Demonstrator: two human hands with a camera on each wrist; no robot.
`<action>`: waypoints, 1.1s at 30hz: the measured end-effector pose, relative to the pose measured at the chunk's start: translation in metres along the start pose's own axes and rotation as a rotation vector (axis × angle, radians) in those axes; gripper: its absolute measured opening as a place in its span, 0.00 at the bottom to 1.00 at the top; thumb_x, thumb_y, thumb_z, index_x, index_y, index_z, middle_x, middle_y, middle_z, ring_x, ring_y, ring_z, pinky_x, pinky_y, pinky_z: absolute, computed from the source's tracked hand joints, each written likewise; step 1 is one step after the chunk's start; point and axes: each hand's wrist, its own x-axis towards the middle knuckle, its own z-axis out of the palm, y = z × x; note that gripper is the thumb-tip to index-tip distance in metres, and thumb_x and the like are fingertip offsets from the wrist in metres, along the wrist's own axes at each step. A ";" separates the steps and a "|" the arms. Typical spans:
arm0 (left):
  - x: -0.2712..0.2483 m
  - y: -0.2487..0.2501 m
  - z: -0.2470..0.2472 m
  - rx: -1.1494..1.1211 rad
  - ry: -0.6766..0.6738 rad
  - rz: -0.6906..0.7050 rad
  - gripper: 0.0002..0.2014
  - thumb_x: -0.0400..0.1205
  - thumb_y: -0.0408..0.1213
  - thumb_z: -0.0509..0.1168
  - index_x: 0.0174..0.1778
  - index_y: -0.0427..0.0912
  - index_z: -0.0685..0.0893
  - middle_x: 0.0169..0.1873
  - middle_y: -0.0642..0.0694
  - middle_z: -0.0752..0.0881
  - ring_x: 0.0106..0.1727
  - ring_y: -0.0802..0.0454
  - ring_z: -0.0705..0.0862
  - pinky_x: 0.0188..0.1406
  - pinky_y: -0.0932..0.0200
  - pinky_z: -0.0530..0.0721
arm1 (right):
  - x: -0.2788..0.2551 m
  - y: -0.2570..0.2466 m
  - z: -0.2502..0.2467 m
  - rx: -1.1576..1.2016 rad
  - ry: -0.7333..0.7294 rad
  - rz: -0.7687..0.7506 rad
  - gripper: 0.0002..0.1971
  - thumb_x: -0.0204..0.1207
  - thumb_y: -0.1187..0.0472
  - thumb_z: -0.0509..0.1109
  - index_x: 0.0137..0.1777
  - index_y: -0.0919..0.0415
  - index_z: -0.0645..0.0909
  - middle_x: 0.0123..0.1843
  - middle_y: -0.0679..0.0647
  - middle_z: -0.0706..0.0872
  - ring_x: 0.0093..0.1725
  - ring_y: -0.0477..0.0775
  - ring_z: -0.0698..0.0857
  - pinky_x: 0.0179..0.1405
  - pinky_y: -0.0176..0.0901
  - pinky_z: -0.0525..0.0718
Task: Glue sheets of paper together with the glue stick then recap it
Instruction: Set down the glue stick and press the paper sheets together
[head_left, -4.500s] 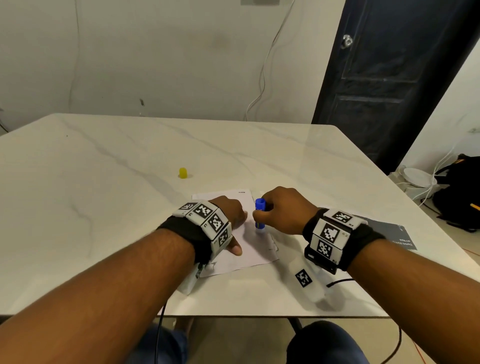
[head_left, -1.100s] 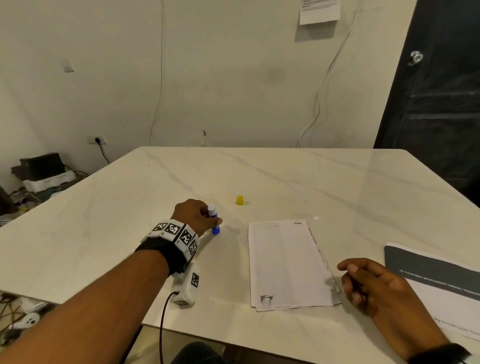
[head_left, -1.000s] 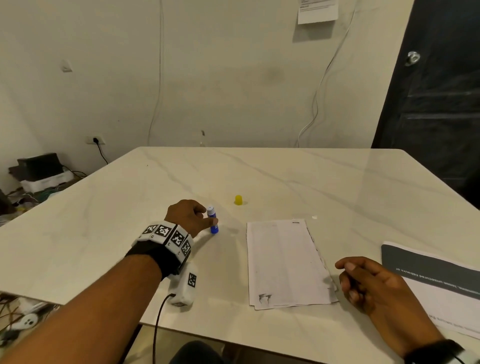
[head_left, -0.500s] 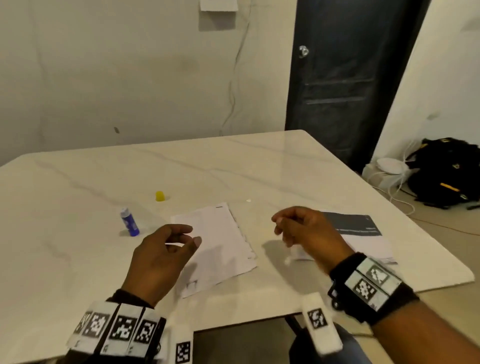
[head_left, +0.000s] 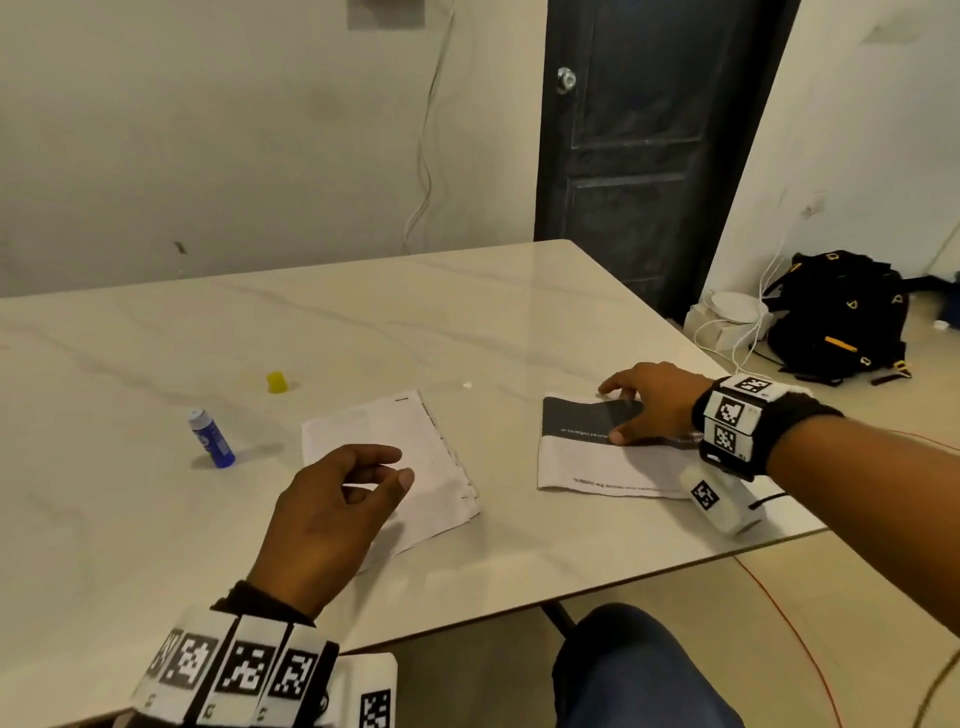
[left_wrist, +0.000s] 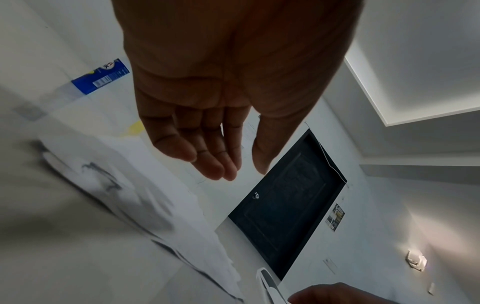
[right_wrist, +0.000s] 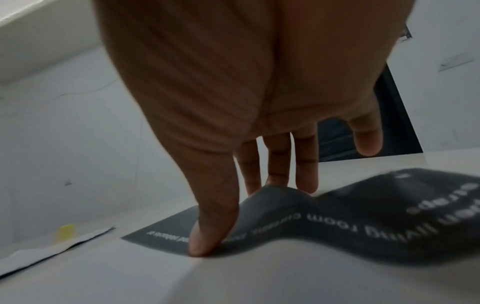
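The blue glue stick (head_left: 210, 439) stands uncapped on the marble table (head_left: 467, 312) at the left, its label (left_wrist: 101, 79) showing in the left wrist view. Its yellow cap (head_left: 277, 382) sits apart, farther back. White sheets (head_left: 410, 441) lie in the middle. My left hand (head_left: 397, 465) hovers over their near part, fingers loosely curled, holding nothing. My right hand (head_left: 613, 413) is on a printed sheet with a dark band (head_left: 582, 415) at the right. Thumb and fingers pinch it so the paper (right_wrist: 350, 216) buckles up between them.
The table's right edge runs just beside my right wrist. On the floor beyond it are a black backpack (head_left: 841, 317), white boxes with cables (head_left: 727, 317) and an orange cable. A dark door (head_left: 649, 130) stands behind the table's far corner.
My right hand has moved right and come down onto the printed sheet, pinching it. The left hand, which let go of the glue stick earlier, stays above the white sheets.
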 end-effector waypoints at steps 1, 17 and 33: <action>-0.001 0.000 -0.001 0.000 -0.004 -0.001 0.14 0.78 0.52 0.70 0.58 0.57 0.85 0.48 0.56 0.90 0.48 0.55 0.89 0.53 0.50 0.89 | 0.001 -0.001 -0.002 0.008 -0.012 0.010 0.36 0.68 0.42 0.80 0.76 0.47 0.75 0.68 0.52 0.82 0.66 0.57 0.80 0.69 0.54 0.79; -0.005 0.016 -0.008 -0.331 -0.103 -0.001 0.21 0.78 0.58 0.60 0.58 0.51 0.87 0.46 0.48 0.93 0.46 0.49 0.92 0.47 0.48 0.91 | -0.089 -0.093 -0.049 0.172 0.941 -0.429 0.04 0.75 0.49 0.76 0.45 0.45 0.86 0.45 0.44 0.81 0.51 0.46 0.76 0.66 0.72 0.75; -0.011 0.020 -0.048 -0.505 0.166 0.056 0.40 0.82 0.35 0.68 0.73 0.84 0.56 0.64 0.56 0.87 0.63 0.48 0.87 0.56 0.35 0.87 | -0.099 -0.122 0.035 0.778 0.764 -0.391 0.34 0.69 0.33 0.76 0.74 0.37 0.73 0.76 0.40 0.71 0.75 0.46 0.70 0.69 0.46 0.73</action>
